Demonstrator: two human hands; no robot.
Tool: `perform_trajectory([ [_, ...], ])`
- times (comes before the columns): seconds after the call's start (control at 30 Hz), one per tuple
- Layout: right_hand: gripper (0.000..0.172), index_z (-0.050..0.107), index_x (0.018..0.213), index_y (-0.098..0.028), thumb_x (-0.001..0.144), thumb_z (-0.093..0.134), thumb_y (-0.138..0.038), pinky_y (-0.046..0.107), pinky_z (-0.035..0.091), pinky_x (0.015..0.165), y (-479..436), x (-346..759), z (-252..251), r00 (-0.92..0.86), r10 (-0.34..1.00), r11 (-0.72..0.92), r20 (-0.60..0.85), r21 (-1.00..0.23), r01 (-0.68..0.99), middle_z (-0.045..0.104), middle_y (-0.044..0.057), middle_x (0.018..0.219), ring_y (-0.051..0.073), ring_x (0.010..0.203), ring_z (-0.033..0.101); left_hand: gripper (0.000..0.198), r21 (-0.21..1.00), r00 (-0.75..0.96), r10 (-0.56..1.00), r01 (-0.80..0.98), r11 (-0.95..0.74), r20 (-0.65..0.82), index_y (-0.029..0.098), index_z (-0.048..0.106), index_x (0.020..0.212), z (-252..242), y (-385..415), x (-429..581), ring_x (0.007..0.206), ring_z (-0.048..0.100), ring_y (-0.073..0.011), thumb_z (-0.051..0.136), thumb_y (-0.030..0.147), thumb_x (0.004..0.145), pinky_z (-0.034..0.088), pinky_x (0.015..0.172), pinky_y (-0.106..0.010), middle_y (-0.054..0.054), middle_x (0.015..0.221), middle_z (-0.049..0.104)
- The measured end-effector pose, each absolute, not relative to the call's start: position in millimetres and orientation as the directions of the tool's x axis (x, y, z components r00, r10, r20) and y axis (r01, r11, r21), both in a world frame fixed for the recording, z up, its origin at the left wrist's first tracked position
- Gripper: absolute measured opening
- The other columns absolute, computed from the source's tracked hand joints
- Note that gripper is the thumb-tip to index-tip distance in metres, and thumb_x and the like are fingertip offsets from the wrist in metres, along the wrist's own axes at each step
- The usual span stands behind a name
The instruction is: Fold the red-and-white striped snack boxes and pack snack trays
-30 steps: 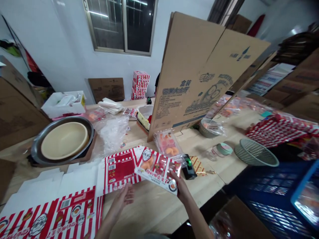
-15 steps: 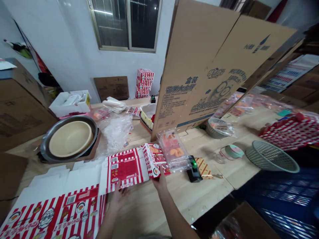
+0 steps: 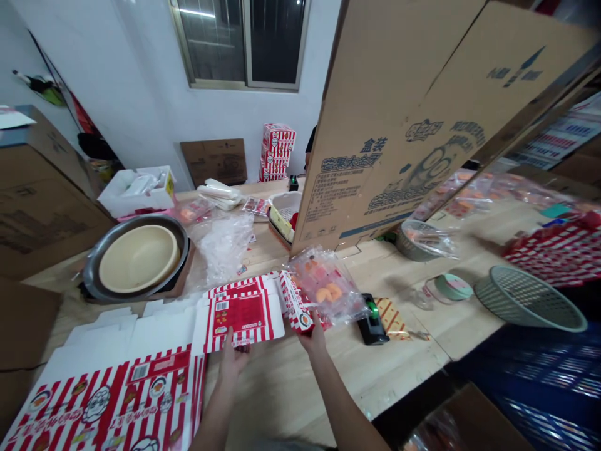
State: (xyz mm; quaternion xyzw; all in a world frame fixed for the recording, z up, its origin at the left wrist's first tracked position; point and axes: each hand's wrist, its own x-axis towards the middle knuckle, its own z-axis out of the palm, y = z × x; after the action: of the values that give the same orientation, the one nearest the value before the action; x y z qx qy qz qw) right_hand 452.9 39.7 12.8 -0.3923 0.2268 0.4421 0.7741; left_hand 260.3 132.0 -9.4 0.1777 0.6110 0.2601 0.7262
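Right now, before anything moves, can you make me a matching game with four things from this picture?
Things:
1. round cream bowl
2. black tape dispenser
3. right hand
4. tall brown cardboard panel

Clues:
A. holding a red-and-white striped cardboard box
B. printed with blue pictures and writing
C. sitting inside a grey metal basin
D. showing a bit of bright green

Right pairs: 1-C, 2-D, 3-A, 4-B.

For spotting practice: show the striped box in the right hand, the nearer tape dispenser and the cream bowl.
Striped box (image 3: 295, 300): head view, narrow side.
Nearer tape dispenser (image 3: 374, 326): head view, black body.
Cream bowl (image 3: 139, 258): head view, bare inside.
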Motion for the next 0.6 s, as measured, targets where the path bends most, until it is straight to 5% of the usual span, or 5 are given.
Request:
perform_trajectory([
  [0.37,0.026,0.057,0.083,-0.013,0.088,0.047,-0.037,0.030,0.049,0.058,45,464,14,0.311,0.468,0.101,-0.827,-0.300,-0.949,0.063,0.002,0.069,0.014,0.060,0.060,0.050,0.550,0.071,0.569,-0.184,0.814,-0.819,0.019,0.034,0.131,-4,139,277,0.100,0.061,-0.0187,0.044,0.042,0.087,0.052,0.070,-0.023,-0.012,0.122,0.056],
  [0.6,0.021,0.057,0.079,-0.016,0.082,0.053,-0.036,0.027,0.049,0.057,36,469,17,0.318,0.497,0.103,-0.808,-0.309,-0.945,0.064,0.001,0.066,0.014,0.059,0.061,0.045,0.590,0.082,0.606,-0.158,0.792,-0.791,0.022,0.041,0.124,-6,117,258,0.100,0.061,-0.0202,0.048,0.042,0.085,0.053,0.070,-0.026,-0.011,0.126,0.053],
])
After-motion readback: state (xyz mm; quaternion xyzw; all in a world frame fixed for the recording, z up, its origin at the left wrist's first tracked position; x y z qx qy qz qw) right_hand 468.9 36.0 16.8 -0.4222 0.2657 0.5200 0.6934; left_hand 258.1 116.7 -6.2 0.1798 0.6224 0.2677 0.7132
